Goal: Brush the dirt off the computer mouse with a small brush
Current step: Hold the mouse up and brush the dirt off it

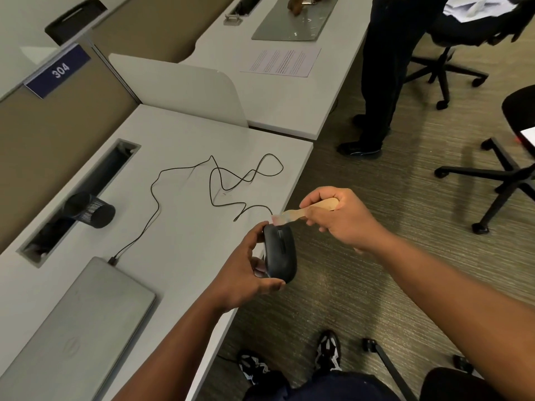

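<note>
Nearest, left: closed laptop (78,322) flat on the bench (185,250), cable (185,180) plugged into its far edge and running in loose loops across the bench top. Left hand (246,273) grips the black mouse (280,254) from its left side, thumb curled under the near end, mouse lifted just past the bench's right edge, over the carpet. Right hand (338,218) is clamped round the wooden handle of the brush (301,213); bristle end points left and touches the far end of the mouse. Farther left: black mesh cup (89,209) lying on its side by the cable slot. Far: second bench with a printed sheet (282,62); a standing person's dark trousers (385,70) beside it, office chairs at right.
</note>
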A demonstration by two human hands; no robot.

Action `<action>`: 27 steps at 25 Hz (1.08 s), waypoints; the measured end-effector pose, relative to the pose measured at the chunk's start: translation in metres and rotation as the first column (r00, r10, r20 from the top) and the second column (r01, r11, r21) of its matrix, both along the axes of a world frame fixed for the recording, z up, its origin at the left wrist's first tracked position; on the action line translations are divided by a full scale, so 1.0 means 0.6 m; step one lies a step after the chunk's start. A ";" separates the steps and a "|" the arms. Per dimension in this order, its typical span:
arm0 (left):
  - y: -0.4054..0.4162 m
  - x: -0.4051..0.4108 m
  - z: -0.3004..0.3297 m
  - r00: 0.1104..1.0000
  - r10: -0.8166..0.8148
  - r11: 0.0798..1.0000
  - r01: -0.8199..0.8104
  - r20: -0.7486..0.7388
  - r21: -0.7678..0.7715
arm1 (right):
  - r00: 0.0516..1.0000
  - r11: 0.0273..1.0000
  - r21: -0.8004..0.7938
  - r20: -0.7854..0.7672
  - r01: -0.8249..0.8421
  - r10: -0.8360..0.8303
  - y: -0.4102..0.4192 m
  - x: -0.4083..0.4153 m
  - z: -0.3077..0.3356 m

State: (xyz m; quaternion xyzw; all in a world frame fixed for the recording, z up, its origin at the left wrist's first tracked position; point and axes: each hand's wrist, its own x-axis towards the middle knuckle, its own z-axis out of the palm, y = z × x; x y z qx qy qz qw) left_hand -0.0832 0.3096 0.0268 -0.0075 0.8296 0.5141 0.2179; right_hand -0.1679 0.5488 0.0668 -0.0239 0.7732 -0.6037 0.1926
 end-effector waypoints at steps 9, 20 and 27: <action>-0.018 0.004 -0.013 0.999 0.048 0.998 -0.048 -0.005 -0.026 | 0.946 0.953 -0.118 0.206 0.279 -0.251 0.009 -0.005 -0.023; -0.056 -0.003 -0.037 0.968 0.249 0.968 -0.250 -0.039 -0.024 | 0.991 0.990 -0.044 0.032 0.131 -0.129 -0.094 0.020 -0.056; -0.099 -0.031 -0.052 0.938 0.346 0.937 -0.344 -0.027 0.059 | 0.997 0.978 0.206 -0.069 -0.008 0.023 -0.217 0.026 -0.079</action>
